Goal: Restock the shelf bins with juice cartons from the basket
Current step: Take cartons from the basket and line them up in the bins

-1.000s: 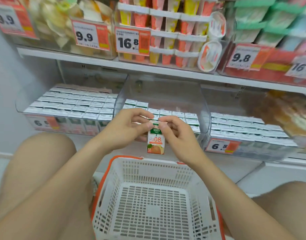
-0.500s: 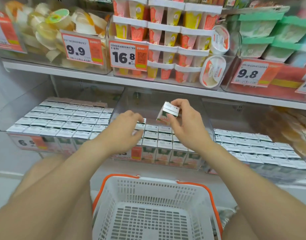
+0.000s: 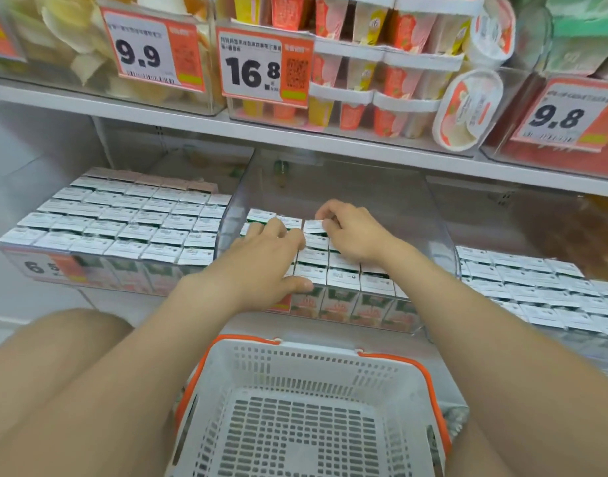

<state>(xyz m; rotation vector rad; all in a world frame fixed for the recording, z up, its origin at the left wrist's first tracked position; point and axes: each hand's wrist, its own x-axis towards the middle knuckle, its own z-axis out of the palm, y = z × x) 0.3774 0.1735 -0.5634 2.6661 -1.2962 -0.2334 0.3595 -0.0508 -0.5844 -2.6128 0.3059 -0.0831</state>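
- Right hand [image 3: 350, 234] pinches a juice carton [image 3: 313, 226] by its top, fingers curled over the edge.
- Held carton is upright in the back row of the middle bin [image 3: 433, 215], touching the packed cartons [image 3: 343, 273] in front of it.
- Left hand [image 3: 266, 259] lies flat on the carton tops just left of the held one. Fingers are mostly straight, thumb sits along the front row, and it grasps nothing.
- Middle bin is clear plastic; front rows are packed tight and its floor shows behind the held carton.
- Left bin cartons [image 3: 123, 218] and right bin cartons [image 3: 536, 287] stand in full rows, white tops up.
- Basket [image 3: 295, 352] is white with orange handles, below the middle bin front, between the person's bare knees.
- Upper shelf [image 3: 330, 139] carries price tags 9.9 [image 3: 147, 51], 16.8 [image 3: 257, 68] and 9.8 [image 3: 560, 115], plus stacked dessert cups [image 3: 381, 74].
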